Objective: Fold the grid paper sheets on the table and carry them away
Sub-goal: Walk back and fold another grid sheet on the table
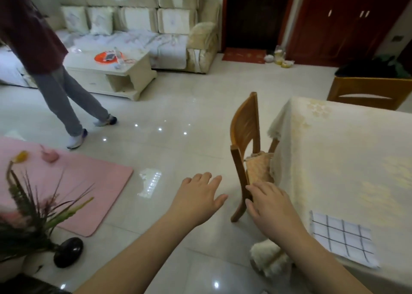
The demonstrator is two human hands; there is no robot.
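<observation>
Seemingly one grid paper sheet (342, 238), two empty hands (197, 196).

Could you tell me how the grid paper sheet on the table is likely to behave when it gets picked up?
The grid paper sheet looks thin and lies flat on the tablecloth, so it is probably light and would droop if lifted by one corner. It sits near the table's edge, so sliding it off may be easier.

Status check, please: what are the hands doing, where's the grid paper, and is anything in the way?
Left hand open, empty. Right hand open, by wooden chair. Grid paper flat on table, untouched.
</observation>
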